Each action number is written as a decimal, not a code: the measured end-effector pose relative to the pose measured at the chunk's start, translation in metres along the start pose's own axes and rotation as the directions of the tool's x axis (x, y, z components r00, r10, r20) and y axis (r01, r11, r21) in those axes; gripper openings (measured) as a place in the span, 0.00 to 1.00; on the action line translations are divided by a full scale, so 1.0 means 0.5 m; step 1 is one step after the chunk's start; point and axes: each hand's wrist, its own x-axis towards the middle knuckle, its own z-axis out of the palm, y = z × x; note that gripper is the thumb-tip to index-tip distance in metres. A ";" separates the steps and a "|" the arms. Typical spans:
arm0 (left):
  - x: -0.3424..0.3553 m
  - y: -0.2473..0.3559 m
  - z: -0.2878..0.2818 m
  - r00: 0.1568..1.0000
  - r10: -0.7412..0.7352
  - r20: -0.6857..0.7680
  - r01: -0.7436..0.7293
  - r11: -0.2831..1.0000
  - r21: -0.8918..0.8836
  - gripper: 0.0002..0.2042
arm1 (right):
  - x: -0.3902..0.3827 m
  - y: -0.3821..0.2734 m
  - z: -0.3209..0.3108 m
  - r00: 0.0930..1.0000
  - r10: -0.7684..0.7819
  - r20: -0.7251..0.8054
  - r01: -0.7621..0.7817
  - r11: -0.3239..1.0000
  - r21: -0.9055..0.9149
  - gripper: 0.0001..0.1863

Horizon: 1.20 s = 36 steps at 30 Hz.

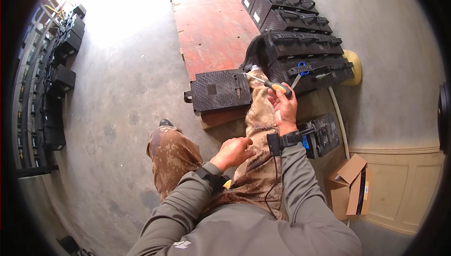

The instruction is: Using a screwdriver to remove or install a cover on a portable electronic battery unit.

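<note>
On the concrete floor [117, 115], a person sits with camouflage-trousered legs stretched toward a row of black batteries [300, 44] that runs along the right edge of a reddish wooden board [211, 26]. The right hand [283, 108] is raised in front of that row and grips a screwdriver [270, 84] by its yellow-and-black handle, the thin shaft pointing left over the knee. The left hand [233, 151] rests loosely curled on the right thigh, holding nothing. A single black battery case [220, 89] lies flat on the near end of the board, left of the screwdriver, its top facing up; whether any fastener on it is loosened cannot be told. Blue-handled pliers [300, 70] lie on the nearest battery of the row. Judging by the poised tool and the idle left hand, the work looks barely begun.
</note>
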 end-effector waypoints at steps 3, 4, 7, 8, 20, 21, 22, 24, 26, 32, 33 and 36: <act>-0.007 0.002 -0.011 0.999 0.018 -0.041 -0.019 0.999 -0.032 0.20 | 0.046 0.022 0.000 0.999 0.028 -0.018 -0.027 0.998 0.052 0.21; -0.011 0.014 -0.027 1.000 -0.010 -0.012 0.009 0.998 -0.062 0.19 | 0.060 0.029 -0.004 0.998 0.049 -0.029 -0.046 0.995 0.087 0.22; -0.011 0.011 -0.040 1.000 -0.012 -0.026 0.010 0.996 -0.088 0.19 | 0.096 0.051 -0.015 0.995 0.082 -0.061 -0.075 0.990 0.117 0.22; -0.011 0.011 -0.046 1.000 -0.016 -0.026 0.013 0.994 -0.112 0.19 | 0.104 0.055 -0.016 0.993 0.098 -0.069 -0.088 0.987 0.136 0.22; -0.012 0.004 -0.058 0.993 0.034 -0.114 -0.052 0.986 -0.158 0.17 | 0.133 0.099 -0.038 0.989 0.121 -0.086 -0.104 0.978 0.183 0.20; -0.012 0.004 -0.058 0.993 0.032 -0.113 -0.050 0.986 -0.159 0.17 | 0.132 0.099 -0.039 0.989 0.123 -0.087 -0.106 0.977 0.183 0.20; -0.012 0.004 -0.058 0.993 0.034 -0.110 -0.052 0.986 -0.160 0.17 | 0.131 0.095 -0.041 0.989 0.120 -0.085 -0.102 0.977 0.188 0.20; -0.010 0.005 -0.057 0.994 0.037 -0.105 -0.054 0.985 -0.162 0.17 | 0.127 0.087 -0.043 0.990 0.115 -0.085 -0.097 0.976 0.192 0.19; -0.008 0.007 -0.059 0.994 0.034 -0.103 -0.050 0.985 -0.162 0.17 | 0.124 0.078 -0.042 0.989 0.119 -0.085 -0.101 0.976 0.194 0.19; -0.008 0.011 -0.059 0.996 0.020 -0.092 -0.034 0.987 -0.158 0.17 | 0.116 0.069 -0.045 0.988 0.118 -0.099 -0.098 0.977 0.188 0.20; -0.008 0.011 -0.059 0.996 0.021 -0.092 -0.036 0.987 -0.157 0.17 | 0.115 0.069 -0.047 0.988 0.117 -0.098 -0.097 0.977 0.188 0.20; -0.007 0.009 -0.057 0.996 0.016 -0.085 -0.029 0.988 -0.149 0.17 | 0.115 0.073 -0.055 0.987 0.124 -0.101 -0.104 0.978 0.182 0.20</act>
